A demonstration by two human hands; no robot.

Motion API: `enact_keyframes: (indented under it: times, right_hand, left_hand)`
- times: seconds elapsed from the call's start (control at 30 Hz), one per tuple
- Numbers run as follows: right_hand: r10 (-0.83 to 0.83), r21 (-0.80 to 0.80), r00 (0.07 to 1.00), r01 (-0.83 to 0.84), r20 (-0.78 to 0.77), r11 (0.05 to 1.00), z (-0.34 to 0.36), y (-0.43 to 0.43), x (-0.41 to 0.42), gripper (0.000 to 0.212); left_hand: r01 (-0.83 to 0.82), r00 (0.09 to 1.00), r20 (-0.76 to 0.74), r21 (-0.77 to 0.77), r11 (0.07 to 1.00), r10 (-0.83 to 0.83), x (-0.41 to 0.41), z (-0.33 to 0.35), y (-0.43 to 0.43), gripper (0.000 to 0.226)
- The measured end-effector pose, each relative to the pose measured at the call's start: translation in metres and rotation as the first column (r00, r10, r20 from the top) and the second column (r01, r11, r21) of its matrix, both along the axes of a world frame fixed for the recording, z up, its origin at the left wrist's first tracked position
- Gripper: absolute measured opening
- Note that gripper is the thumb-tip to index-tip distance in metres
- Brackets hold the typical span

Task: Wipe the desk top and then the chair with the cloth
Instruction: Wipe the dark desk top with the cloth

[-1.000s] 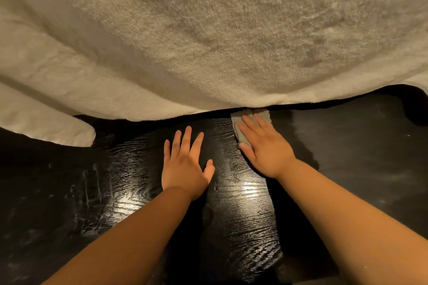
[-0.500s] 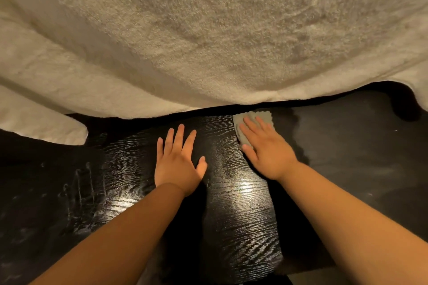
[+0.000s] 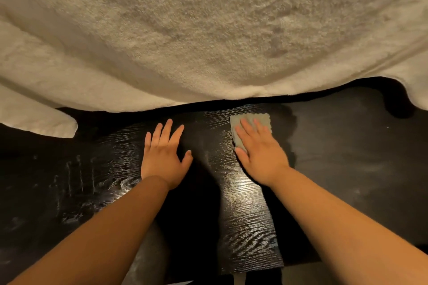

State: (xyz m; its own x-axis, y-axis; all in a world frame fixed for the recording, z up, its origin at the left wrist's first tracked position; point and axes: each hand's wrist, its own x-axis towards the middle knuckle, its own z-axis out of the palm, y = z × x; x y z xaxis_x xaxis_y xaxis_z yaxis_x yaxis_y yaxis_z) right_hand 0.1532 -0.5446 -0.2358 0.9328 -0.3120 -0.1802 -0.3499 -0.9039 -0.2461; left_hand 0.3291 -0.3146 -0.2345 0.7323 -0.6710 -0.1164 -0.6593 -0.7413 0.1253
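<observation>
A: Start at the left. What's there?

B: The desk [image 3: 245,227], black with a raised wood grain. Its left part carries pale streaks [image 3: 74,173], and a glossy band runs down the middle between the two forearms.

A: And the left grip?

B: The left grip [image 3: 163,157] lies palm-down on bare wood left of centre. Its fingers are straight and close together, its thumb is splayed to the right, and it holds nothing.

A: Now the cloth.

B: The cloth [image 3: 249,120] is a small grey-green piece, flat on the desk right of centre, towards the far side. Its far edge looks ragged or scalloped, and its left edge runs straight towards the near side.

A: Where does it lie against the right grip?

B: Under it. The right grip [image 3: 261,152] presses on it with flat, slightly spread fingers [image 3: 243,131] and nothing curled round it. Cloth shows beyond the fingertips and along the thumb side; the rest is hidden beneath the palm.

A: Further right?

B: The wood looks duller and greyer there. Cream fleecy fabric [image 3: 208,30] fills the whole far half of the view, its hem hanging just beyond the cloth.
</observation>
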Motion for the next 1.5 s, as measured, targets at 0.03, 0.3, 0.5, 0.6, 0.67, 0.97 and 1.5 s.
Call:
enact_keyframes:
  times: [0.03, 0.3, 0.5, 0.6, 0.67, 0.97, 1.5]
  right_hand:
    - [0.055, 0.010, 0.998, -0.055, 0.009, 0.998, 0.000, -0.009, -0.007, 0.067]
    - [-0.331, 0.005, 0.944, 0.331, -0.011, 0.944, 0.001, -0.106, -0.050, 0.070]
    - [-0.211, 0.012, 0.976, 0.212, -0.056, 0.977, 0.010, -0.062, -0.048, 0.069]
    - [0.073, 0.053, 0.995, -0.070, -0.064, 0.996, 0.008, -0.056, -0.055, 0.071]
    - [0.199, 0.070, 0.979, -0.196, -0.040, 0.978, 0.004, -0.079, -0.060, 0.069]
    - [-0.281, 0.023, 0.959, 0.282, -0.024, 0.959, 0.011, -0.153, -0.056, 0.070]
    - [-0.227, 0.015, 0.974, 0.227, -0.013, 0.974, 0.019, -0.154, -0.031, 0.051]
  left_hand:
    - [-0.001, 1.000, 0.001, 0.007, 1.000, 0.001, -0.001, 0.000, 0.000, 0.077]
    - [-0.023, 1.000, 0.020, 0.046, 0.999, 0.022, -0.007, -0.001, -0.006, 0.076]
    - [-0.074, 0.996, -0.035, 0.088, 0.993, 0.077, -0.040, 0.011, -0.049, 0.078]
    - [0.021, 0.998, -0.065, 0.072, 0.997, -0.016, -0.082, 0.011, -0.093, 0.081]
    - [0.023, 0.996, -0.087, 0.069, 0.997, -0.017, -0.104, 0.009, -0.122, 0.081]
    - [-0.005, 0.997, -0.077, 0.070, 0.998, 0.011, -0.125, -0.004, -0.158, 0.082]
    - [-0.021, 0.998, -0.052, 0.085, 0.996, 0.026, -0.123, -0.005, -0.158, 0.083]
